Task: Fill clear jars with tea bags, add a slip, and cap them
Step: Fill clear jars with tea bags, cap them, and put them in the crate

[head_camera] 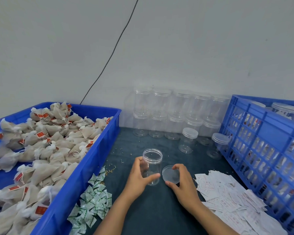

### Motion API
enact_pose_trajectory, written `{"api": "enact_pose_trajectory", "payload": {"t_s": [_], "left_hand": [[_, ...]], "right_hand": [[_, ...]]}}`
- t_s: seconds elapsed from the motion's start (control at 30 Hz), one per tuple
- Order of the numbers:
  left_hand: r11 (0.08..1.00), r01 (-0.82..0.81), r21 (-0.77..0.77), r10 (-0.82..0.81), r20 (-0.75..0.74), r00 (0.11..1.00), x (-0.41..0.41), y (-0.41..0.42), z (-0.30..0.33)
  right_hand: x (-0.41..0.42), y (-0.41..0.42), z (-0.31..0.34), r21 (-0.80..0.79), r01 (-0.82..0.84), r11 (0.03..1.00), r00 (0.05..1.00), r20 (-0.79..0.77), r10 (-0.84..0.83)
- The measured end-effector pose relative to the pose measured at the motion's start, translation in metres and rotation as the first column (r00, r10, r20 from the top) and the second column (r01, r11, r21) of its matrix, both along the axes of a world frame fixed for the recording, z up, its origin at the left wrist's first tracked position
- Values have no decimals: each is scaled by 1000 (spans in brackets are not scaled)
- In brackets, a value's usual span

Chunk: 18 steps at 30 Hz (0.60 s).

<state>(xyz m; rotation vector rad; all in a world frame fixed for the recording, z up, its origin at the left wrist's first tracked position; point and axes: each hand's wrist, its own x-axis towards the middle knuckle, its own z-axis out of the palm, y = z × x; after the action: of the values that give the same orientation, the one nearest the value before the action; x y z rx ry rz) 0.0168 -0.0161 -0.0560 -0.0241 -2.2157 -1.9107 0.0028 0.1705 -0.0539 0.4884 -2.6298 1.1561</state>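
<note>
One empty open jar (152, 166) stood in my left hand (139, 177); my right hand (182, 181) pinched its lid (170, 174); tea bags (46, 143) filled the blue bin (85, 170).

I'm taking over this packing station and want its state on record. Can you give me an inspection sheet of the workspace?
Surface: dark cloth-covered table, scattered crumbs.
Job's things: open jar, empty, upright; lid off beside it; tea bags in blue tray; slips piled right; empty capped jars stacked at the wall.
Clutter: green-and-white sachets beside the tray.
Hands: left hand grips the jar; right hand holds the lid with its fingers.
Cables: black cable down the wall.
Surroundings: blue crate holding capped jars; plain wall.
</note>
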Motion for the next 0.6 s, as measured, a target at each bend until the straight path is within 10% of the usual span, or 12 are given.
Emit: {"api": "enact_pose_trajectory", "payload": {"t_s": [0.33, 0.6], "left_hand": [[976, 10, -216, 8, 82, 997, 0, -7, 6], [763, 276, -584, -15, 411, 911, 2, -30, 63]], "right_hand": [[-6, -3, -3, 163, -4, 987, 1000, -7, 5], [-18, -12, 47, -369, 47, 928, 997, 67, -24]]}}
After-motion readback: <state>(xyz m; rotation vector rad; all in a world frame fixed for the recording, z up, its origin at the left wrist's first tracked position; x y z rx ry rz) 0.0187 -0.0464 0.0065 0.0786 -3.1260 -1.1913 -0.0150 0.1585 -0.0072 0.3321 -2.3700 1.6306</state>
